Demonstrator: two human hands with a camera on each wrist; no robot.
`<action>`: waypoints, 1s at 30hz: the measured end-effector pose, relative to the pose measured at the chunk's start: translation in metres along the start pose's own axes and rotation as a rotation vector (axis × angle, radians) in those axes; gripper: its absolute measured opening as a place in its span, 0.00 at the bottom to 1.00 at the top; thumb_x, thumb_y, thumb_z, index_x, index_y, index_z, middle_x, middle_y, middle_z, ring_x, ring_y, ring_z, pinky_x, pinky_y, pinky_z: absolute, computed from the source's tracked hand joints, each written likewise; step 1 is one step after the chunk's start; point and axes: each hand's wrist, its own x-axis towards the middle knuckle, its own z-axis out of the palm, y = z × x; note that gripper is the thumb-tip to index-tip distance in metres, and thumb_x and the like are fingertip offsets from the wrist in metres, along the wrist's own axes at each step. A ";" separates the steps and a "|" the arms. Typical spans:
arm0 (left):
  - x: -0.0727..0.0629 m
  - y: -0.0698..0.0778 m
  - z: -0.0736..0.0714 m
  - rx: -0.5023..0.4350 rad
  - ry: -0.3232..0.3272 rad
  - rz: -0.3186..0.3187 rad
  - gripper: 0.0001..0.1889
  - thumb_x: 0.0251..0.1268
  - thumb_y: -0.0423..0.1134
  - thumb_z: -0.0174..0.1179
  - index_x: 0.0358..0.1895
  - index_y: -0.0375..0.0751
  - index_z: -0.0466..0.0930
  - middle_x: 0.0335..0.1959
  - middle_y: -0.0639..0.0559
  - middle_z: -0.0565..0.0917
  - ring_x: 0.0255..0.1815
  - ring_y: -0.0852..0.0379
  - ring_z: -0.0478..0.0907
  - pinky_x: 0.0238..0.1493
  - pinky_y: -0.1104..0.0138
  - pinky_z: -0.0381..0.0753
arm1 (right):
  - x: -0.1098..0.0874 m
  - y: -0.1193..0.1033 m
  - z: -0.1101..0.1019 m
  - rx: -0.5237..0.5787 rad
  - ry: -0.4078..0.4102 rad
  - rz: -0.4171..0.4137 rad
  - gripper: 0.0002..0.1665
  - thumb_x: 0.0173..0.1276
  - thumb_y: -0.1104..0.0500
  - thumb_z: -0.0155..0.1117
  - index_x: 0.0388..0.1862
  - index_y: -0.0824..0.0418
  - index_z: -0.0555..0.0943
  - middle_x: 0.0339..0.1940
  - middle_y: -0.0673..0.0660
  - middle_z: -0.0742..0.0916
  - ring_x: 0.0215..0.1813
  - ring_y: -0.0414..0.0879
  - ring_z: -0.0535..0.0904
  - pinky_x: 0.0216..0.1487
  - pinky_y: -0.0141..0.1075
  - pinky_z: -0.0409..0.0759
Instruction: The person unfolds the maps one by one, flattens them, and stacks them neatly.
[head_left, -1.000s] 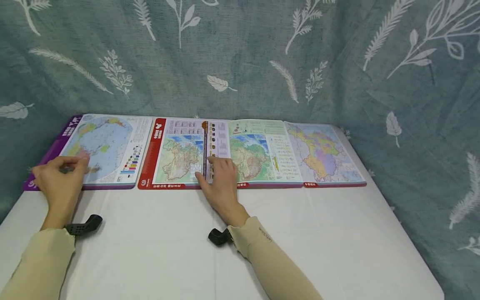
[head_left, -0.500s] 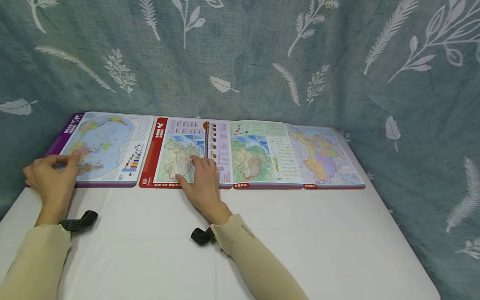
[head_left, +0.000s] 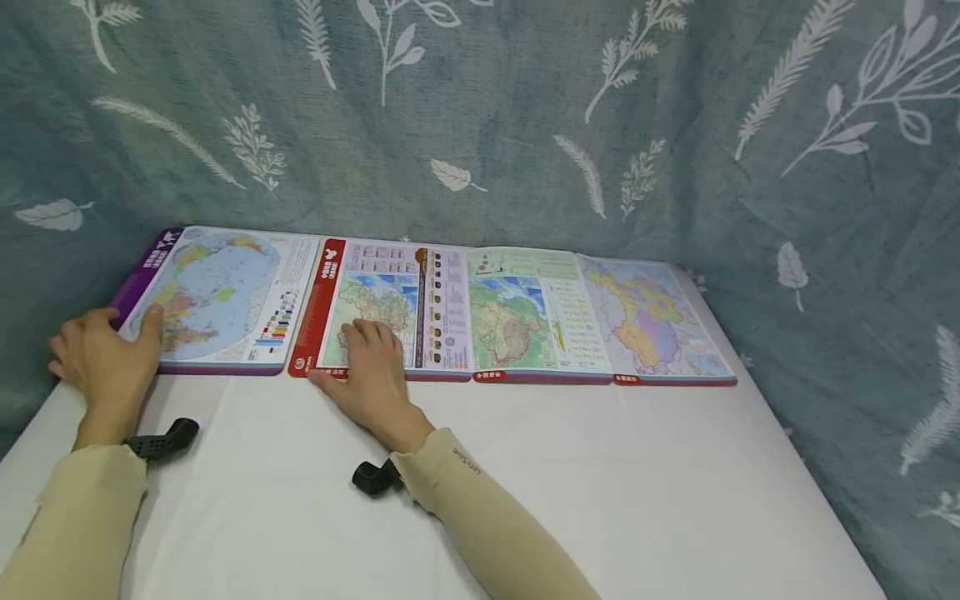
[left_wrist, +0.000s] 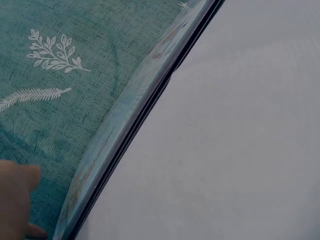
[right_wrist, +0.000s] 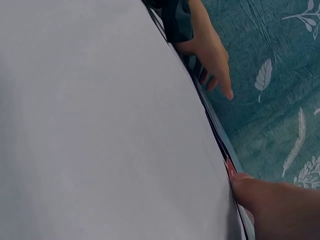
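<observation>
A world map sheet with a purple left border [head_left: 232,292] lies at the left end of a row of maps. My left hand [head_left: 112,367] rests at its front left corner, fingers over the purple edge and thumb on the map. To its right lies a China map sheet with a red left border [head_left: 378,300]. My right hand [head_left: 371,379] rests on its lower part, fingers extended forward, thumb at the front edge. In the right wrist view that thumb [right_wrist: 265,197] touches the edge. Only part of the left hand [left_wrist: 17,197] shows in the left wrist view.
Two more map panels, a green-topped relief map [head_left: 510,325] and a coloured province map [head_left: 648,312], continue the row rightward. All lie on a white table [head_left: 637,483]. Behind hangs a green leaf-patterned cloth [head_left: 510,100].
My right hand has slid left from the middle of the red-bordered map to its lower left part. My left fingers have come apart from a pinched shape and spread at the purple edge.
</observation>
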 end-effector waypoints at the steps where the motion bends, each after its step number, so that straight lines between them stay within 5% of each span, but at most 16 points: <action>1: 0.001 0.000 0.001 0.009 -0.001 -0.007 0.42 0.77 0.59 0.49 0.77 0.23 0.61 0.74 0.19 0.61 0.79 0.26 0.50 0.74 0.34 0.43 | 0.000 -0.001 0.001 -0.007 -0.008 -0.002 0.46 0.68 0.31 0.69 0.75 0.57 0.74 0.74 0.53 0.77 0.77 0.49 0.67 0.79 0.47 0.66; 11: 0.006 -0.004 0.008 0.171 -0.089 -0.060 0.42 0.79 0.51 0.46 0.79 0.20 0.44 0.75 0.14 0.54 0.79 0.18 0.46 0.72 0.26 0.41 | 0.003 -0.011 0.005 -0.010 -0.116 -0.035 0.48 0.69 0.29 0.65 0.80 0.51 0.70 0.83 0.54 0.69 0.84 0.51 0.60 0.83 0.50 0.59; 18: 0.005 -0.004 0.003 0.185 -0.122 -0.070 0.41 0.81 0.50 0.44 0.78 0.18 0.44 0.75 0.14 0.55 0.77 0.18 0.50 0.71 0.28 0.47 | 0.006 -0.020 0.007 -0.092 -0.222 -0.128 0.45 0.75 0.27 0.54 0.85 0.43 0.63 0.87 0.52 0.61 0.88 0.51 0.51 0.86 0.52 0.50; 30: 0.004 -0.005 -0.003 0.142 -0.082 -0.067 0.39 0.79 0.48 0.47 0.78 0.18 0.48 0.73 0.14 0.58 0.75 0.18 0.53 0.72 0.32 0.49 | 0.009 -0.028 0.010 -0.096 -0.257 -0.249 0.51 0.76 0.25 0.51 0.87 0.52 0.58 0.88 0.50 0.59 0.89 0.50 0.49 0.86 0.51 0.49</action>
